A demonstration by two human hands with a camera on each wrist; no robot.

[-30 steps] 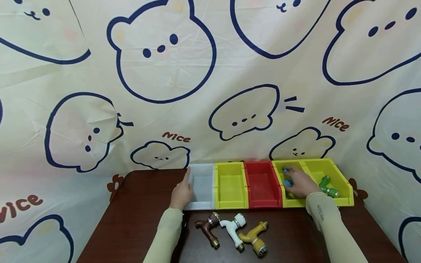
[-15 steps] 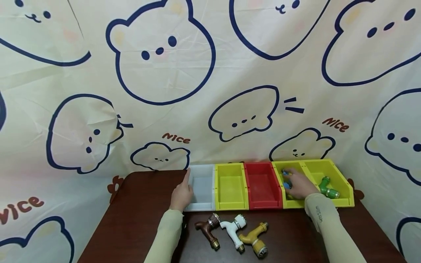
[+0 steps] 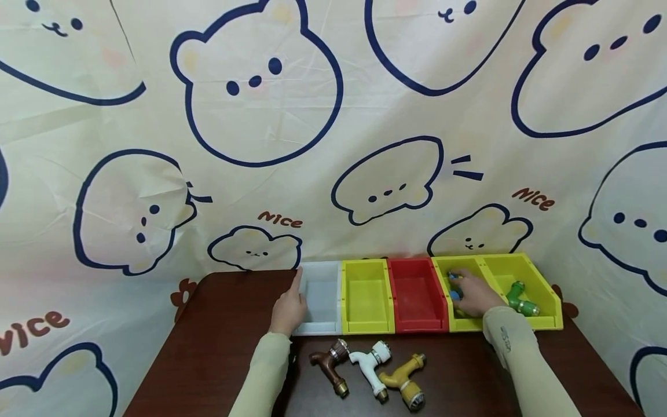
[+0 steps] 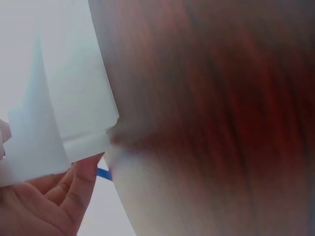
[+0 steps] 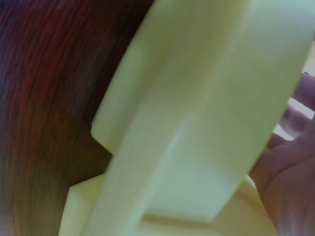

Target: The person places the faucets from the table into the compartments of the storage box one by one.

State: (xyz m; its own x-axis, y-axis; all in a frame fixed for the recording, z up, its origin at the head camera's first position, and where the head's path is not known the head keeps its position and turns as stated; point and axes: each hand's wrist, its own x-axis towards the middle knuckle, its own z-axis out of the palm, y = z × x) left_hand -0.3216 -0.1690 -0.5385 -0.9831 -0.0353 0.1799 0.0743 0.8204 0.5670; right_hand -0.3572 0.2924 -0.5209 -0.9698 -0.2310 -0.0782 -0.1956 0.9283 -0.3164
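In the head view, my left hand (image 3: pixel 288 311) touches the left side of the pale grey bin (image 3: pixel 321 329), its index finger straight along the wall. The left wrist view shows the fingers of this left hand (image 4: pixel 56 204) beside that bin (image 4: pixel 81 98). My right hand (image 3: pixel 475 293) reaches into the left compartment of the double yellow bin (image 3: pixel 465 325) and grips a blue tap (image 3: pixel 455 295), mostly covered by the fingers. Seen from the right wrist, the yellow bin wall (image 5: pixel 162 123) hides much of the right hand (image 5: pixel 290 172) and the tap.
A green tap (image 3: pixel 522 300) lies in the right yellow compartment. Between the hands stand a yellow bin (image 3: pixel 367 328) and a red bin (image 3: pixel 420 324). On the dark wooden table (image 3: pixel 219 336) in front lie brown (image 3: pixel 329 365), white (image 3: pixel 369 365) and mustard-yellow (image 3: pixel 402 376) taps.
My right hand has shifted slightly at the blue tap in the yellow compartment. The left hand stays by the grey bin, and the other taps have not moved.
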